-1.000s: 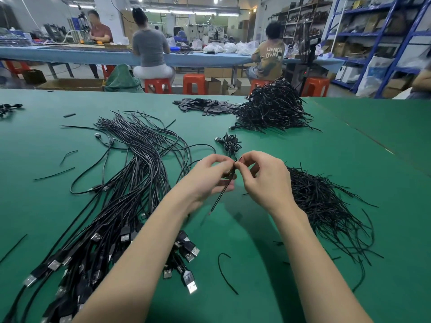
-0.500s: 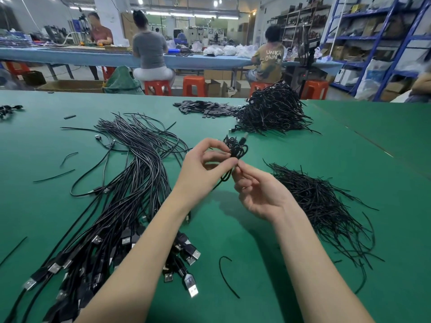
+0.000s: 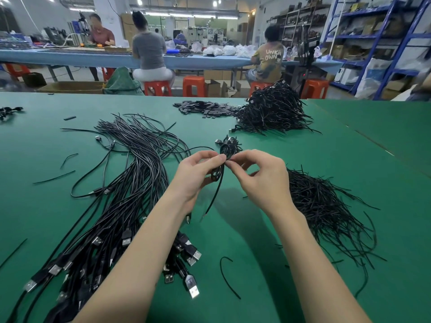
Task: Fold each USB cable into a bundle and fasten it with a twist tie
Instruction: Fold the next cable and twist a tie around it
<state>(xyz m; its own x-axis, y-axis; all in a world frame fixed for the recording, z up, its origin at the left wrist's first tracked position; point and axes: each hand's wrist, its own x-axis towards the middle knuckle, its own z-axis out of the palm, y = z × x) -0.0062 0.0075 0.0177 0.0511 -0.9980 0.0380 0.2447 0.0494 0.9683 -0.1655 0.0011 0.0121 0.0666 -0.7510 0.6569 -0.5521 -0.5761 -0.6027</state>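
My left hand (image 3: 198, 176) and my right hand (image 3: 258, 178) meet fingertip to fingertip above the green table (image 3: 349, 159). Together they pinch a small folded black cable bundle (image 3: 215, 174). A thin black strand (image 3: 213, 199) hangs down from it towards the table; I cannot tell whether it is a twist tie or a cable end. Just behind my fingers a tied bundle (image 3: 229, 145) lies on the table. A long sheaf of loose USB cables (image 3: 130, 183) spreads out on the left, plugs nearest me. A heap of black twist ties (image 3: 321, 206) lies on the right.
A big pile of finished bundles (image 3: 272, 110) sits at the far side, with flat black pieces (image 3: 205, 109) beside it. Stray ties lie about, one curved tie (image 3: 228, 276) between my forearms. A table seam (image 3: 373, 141) runs along the right. People work at a far bench.
My hands rose and tilted around the small bundle, then settled back close together. The hanging strand now points down and to the left. The piles have not moved.
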